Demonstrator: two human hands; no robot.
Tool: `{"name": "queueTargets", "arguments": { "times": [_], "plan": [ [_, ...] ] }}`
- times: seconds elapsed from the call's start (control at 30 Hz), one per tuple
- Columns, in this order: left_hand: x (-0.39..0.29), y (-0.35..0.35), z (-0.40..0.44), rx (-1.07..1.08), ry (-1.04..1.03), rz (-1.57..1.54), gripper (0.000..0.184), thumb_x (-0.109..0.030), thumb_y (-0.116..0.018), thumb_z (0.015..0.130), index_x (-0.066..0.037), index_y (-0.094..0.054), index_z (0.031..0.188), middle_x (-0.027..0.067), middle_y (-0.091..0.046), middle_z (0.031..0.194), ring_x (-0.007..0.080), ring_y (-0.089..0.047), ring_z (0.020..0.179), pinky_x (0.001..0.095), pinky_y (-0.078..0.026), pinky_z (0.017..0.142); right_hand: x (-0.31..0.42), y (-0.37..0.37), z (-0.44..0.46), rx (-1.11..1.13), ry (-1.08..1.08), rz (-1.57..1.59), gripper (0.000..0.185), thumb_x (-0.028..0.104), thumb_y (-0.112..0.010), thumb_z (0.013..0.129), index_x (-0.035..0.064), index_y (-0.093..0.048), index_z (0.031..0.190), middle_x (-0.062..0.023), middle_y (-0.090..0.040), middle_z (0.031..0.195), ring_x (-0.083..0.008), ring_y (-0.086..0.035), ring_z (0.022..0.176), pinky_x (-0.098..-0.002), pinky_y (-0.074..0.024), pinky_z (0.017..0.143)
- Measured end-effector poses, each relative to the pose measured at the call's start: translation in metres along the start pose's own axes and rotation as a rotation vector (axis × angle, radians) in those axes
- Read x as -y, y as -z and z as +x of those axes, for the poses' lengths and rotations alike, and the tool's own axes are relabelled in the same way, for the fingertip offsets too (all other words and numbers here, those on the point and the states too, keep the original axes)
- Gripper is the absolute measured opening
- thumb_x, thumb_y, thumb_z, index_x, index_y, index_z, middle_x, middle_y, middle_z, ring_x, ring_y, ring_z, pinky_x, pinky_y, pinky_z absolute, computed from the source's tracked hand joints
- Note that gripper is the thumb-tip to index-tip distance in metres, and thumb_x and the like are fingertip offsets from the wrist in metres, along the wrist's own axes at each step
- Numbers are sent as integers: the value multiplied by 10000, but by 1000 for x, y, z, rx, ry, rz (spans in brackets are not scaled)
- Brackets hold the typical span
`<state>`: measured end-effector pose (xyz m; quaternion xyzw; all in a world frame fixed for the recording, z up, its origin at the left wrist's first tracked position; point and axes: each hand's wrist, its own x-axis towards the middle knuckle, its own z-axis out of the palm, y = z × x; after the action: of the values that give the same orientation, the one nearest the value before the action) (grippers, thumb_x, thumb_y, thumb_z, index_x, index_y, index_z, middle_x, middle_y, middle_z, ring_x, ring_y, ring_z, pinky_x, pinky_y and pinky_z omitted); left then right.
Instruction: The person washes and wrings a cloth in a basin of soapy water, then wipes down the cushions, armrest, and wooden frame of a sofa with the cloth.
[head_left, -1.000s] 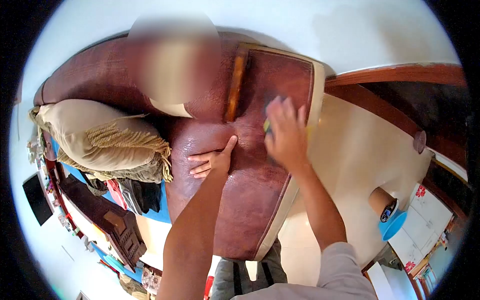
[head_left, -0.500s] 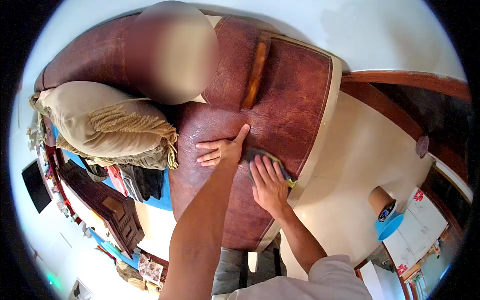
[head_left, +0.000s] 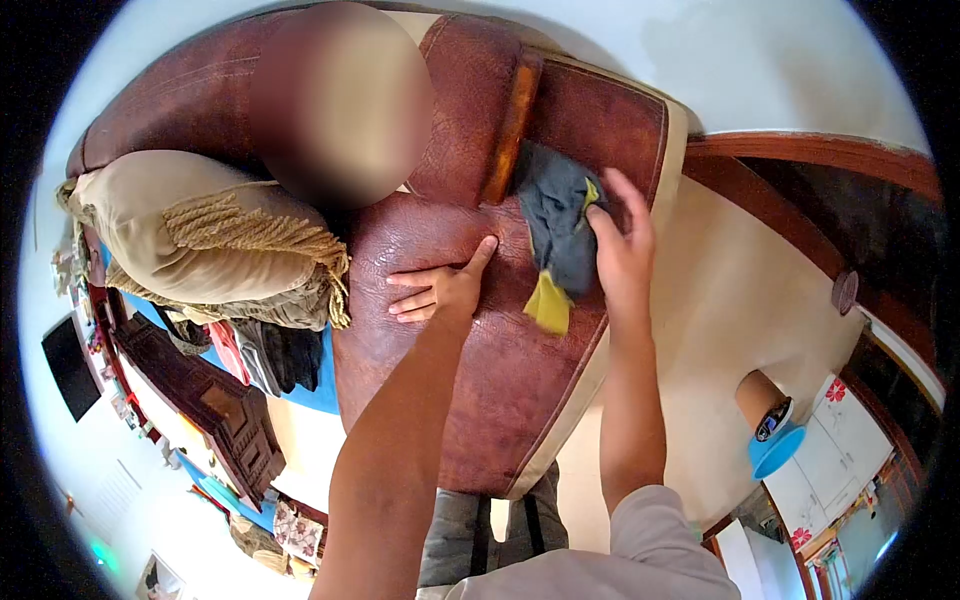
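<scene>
A dark red leather sofa (head_left: pixel 480 400) with cream edging fills the middle of the view. My left hand (head_left: pixel 445 290) lies flat on its seat, fingers spread, with nothing in it. To its right, my right hand (head_left: pixel 624 240) pinches the edge of a dark grey cloth (head_left: pixel 562 225) with yellow parts. The cloth hangs loosely over the sofa beside the wooden strip (head_left: pixel 513 130) of the armrest, its lower yellow corner blurred.
A beige cushion (head_left: pixel 185 230) with tan fringe sits at the left, above folded clothes (head_left: pixel 285 355). At the right are a blue basin (head_left: pixel 776 452), a brown container (head_left: pixel 760 400) and a white cabinet (head_left: pixel 830 450). A wall (head_left: pixel 760 70) stands behind the sofa.
My right hand has moved up and away from the seat's front, and the cloth, earlier flat under it, now hangs unfolded from its fingers. My left hand stays on the seat.
</scene>
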<state>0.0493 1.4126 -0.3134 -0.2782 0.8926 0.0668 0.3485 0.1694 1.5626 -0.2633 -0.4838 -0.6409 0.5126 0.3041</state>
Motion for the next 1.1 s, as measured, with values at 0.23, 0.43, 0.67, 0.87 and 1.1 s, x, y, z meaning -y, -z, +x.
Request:
{"name": "queueTargets", "arguments": {
  "times": [0.23, 0.43, 0.67, 0.87, 1.1],
  "plan": [
    [-2, 8, -4, 48, 19, 29, 1812, -883, -819, 413, -54, 362, 1510, 421, 241, 1568, 548, 243, 1480, 650, -1, 1212, 18, 0, -33, -14, 278, -327, 410, 132, -678, 899, 43, -628, 1296, -207, -590, 1367, -389, -536, 1299, -470, -387, 1131],
    [2, 0, 1, -25, 4, 5, 1804, -889, -811, 417, -30, 322, 1529, 433, 215, 1570, 548, 215, 1490, 629, -16, 1222, 1, -48, -15, 92, 489, -783, 561, 336, -733, 836, 99, -648, 1338, -234, -453, 1528, -455, -416, 1401, -628, -319, 1145],
    [0, -6, 6, 11, 56, 65, 1746, -918, -750, 483, -63, 393, 1488, 419, 228, 1574, 537, 186, 1501, 608, -58, 1232, -31, -5, -117, 107, 325, -842, 520, 252, -712, 852, 124, -640, 1351, -179, -507, 1494, -397, -456, 1376, -602, -322, 1162],
    [0, 2, 0, -45, 0, 85, 1797, -918, -779, 420, -24, 313, 1532, 429, 191, 1580, 541, 167, 1506, 625, -24, 1224, -56, 24, -175, 507, 505, -740, 486, 282, -708, 860, 156, -666, 1327, -116, -518, 1511, -323, -463, 1404, -631, -250, 1198],
    [4, -2, 1, -34, -29, -9, 1801, -916, -780, 423, -9, 318, 1525, 436, 198, 1574, 557, 180, 1495, 643, -14, 1215, -39, -3, 67, -143, 690, -905, 428, 268, -660, 872, 117, -703, 1269, -177, -594, 1397, -392, -486, 1359, -626, -255, 1187]
  ]
}}
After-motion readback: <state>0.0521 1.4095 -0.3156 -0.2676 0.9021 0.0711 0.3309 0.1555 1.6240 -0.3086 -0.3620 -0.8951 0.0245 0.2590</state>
